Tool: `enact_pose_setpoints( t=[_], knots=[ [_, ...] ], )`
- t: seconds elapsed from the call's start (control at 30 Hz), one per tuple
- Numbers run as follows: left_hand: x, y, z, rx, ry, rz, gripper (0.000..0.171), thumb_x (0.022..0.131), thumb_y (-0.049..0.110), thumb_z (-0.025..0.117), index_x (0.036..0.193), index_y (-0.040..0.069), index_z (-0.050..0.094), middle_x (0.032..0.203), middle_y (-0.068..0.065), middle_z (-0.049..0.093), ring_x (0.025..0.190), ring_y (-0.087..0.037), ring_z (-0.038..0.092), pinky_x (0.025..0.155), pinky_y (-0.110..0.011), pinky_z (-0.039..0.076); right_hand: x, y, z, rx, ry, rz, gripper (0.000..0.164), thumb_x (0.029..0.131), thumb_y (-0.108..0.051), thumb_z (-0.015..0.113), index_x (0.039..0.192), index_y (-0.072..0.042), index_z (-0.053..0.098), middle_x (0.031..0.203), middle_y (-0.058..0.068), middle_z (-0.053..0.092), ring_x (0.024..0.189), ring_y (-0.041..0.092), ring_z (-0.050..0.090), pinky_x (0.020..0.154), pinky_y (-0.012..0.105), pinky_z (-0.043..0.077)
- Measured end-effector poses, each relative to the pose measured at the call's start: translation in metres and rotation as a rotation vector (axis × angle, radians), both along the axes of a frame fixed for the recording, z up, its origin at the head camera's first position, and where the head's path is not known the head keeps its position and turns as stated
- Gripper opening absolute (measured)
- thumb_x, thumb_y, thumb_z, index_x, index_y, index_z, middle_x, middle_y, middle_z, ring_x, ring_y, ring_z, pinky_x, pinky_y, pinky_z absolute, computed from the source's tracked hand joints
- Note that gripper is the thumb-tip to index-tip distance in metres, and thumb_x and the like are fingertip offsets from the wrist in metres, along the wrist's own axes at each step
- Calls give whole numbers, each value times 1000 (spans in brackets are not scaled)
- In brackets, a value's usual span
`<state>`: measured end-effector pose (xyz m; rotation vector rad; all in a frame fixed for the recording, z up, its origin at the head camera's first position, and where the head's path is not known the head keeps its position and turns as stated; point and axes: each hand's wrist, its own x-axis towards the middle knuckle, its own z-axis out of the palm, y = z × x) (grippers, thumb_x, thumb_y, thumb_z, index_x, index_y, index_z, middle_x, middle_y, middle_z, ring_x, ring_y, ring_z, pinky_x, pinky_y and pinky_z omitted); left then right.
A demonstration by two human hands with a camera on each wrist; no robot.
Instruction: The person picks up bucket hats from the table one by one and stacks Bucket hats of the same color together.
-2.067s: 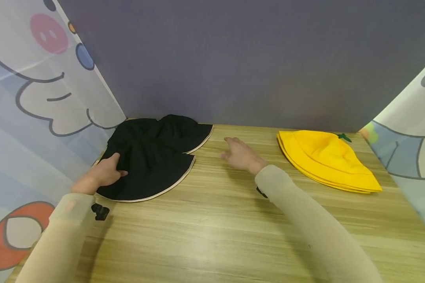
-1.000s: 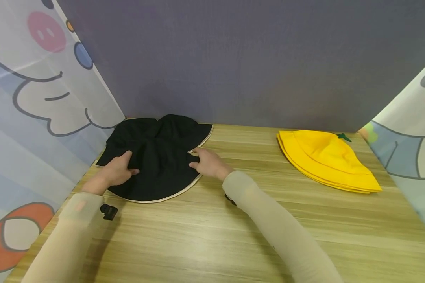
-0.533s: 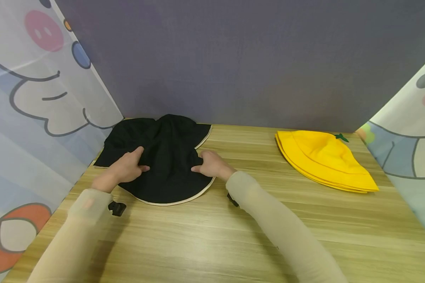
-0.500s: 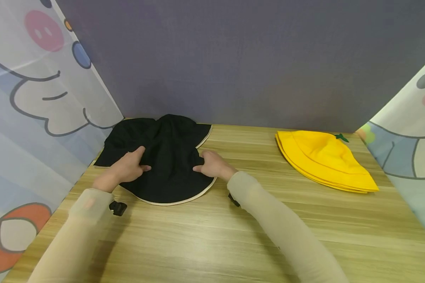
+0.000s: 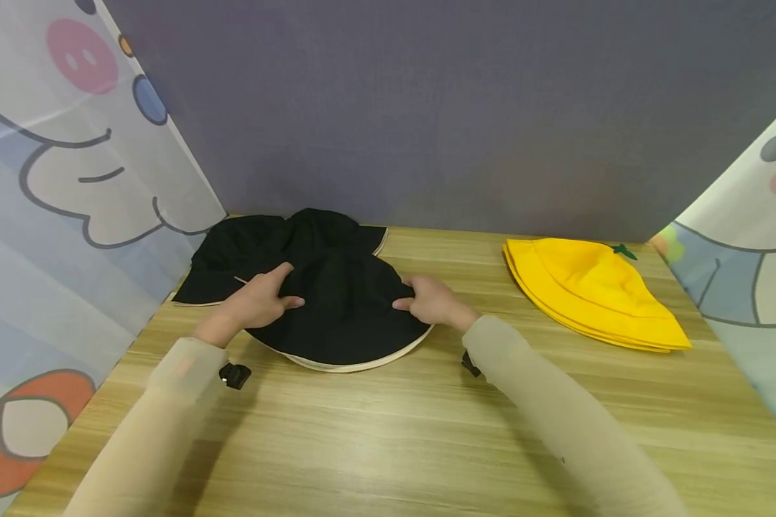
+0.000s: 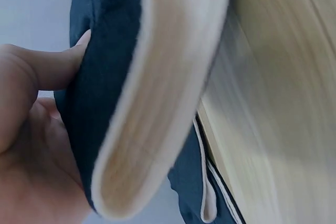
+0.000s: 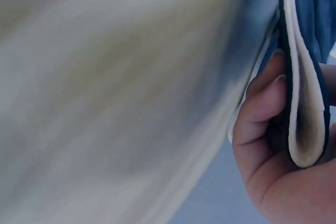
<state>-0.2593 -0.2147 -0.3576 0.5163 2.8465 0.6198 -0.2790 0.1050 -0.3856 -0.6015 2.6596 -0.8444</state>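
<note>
Between my hands a black bucket hat (image 5: pixel 352 312), folded flat with a cream lining, is held in front of another black hat (image 5: pixel 248 240). My left hand (image 5: pixel 259 300) grips its left end. In the left wrist view the thumb presses the dark cloth, and the cream inside of the folded brim (image 6: pixel 157 93) gapes toward the camera. My right hand (image 5: pixel 435 300) pinches the right end; in the right wrist view fingers and thumb close around the folded edge (image 7: pixel 307 124). The held hat overlaps part of the one behind it.
A folded yellow hat (image 5: pixel 595 294) with a green leaf tip lies at the right of the wooden table (image 5: pixel 375 445). A grey panel (image 5: pixel 427 115) stands along the back. Cartoon-printed sheets (image 5: pixel 58 237) flank both sides.
My right hand has come left to the near black hat and taken hold of it. Both hands have then carried it to the right, off part of the other black hat.
</note>
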Motion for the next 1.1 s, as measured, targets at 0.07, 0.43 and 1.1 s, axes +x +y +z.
enact_pose_setpoints(
  t=[0.07,0.43,1.1],
  knots=[
    [-1,5,1,4,3,-10,49,90,31,57,125,3,36,110,-18,52,95,-29,51,80,-47,42,0,9,5,-10,-11,-8,39,91,-30,56,118,-2,53,106,11,58,91,21,55,78,35,46],
    [-5,30,1,28,-5,-60,53,90,32,57,129,4,33,116,-17,51,101,-29,50,85,-46,41,7,46,13,-11,12,-39,33,91,-28,57,112,-3,54,98,11,58,82,21,53,72,36,44],
    [2,90,-7,51,26,-220,41,90,27,58,120,7,40,105,-7,54,94,-20,51,81,-38,43,36,108,13,68,113,-45,24,88,-29,61,95,-6,56,81,3,57,70,17,51,67,35,44]
  ],
)
